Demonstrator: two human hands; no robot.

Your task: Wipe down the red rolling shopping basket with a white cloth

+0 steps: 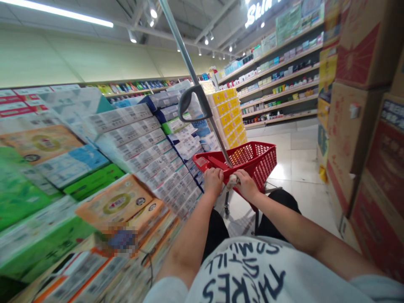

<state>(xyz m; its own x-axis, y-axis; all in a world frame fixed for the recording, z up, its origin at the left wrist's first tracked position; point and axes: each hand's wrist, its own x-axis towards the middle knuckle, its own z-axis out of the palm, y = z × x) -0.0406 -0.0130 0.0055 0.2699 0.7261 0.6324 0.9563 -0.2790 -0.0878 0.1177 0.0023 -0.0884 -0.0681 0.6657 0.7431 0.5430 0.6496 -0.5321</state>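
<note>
Cart just ahead of both hands, handle seemingly gripped

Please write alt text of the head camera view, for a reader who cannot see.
A person's left hand and right hand, a pale item at its fingers, hold the near end of a red shopping cart in a shop aisle. A metal pole with a grey handle slants up at the cart; stacked packs stand left, cardboard boxes right, filled shelves beyond.
</note>
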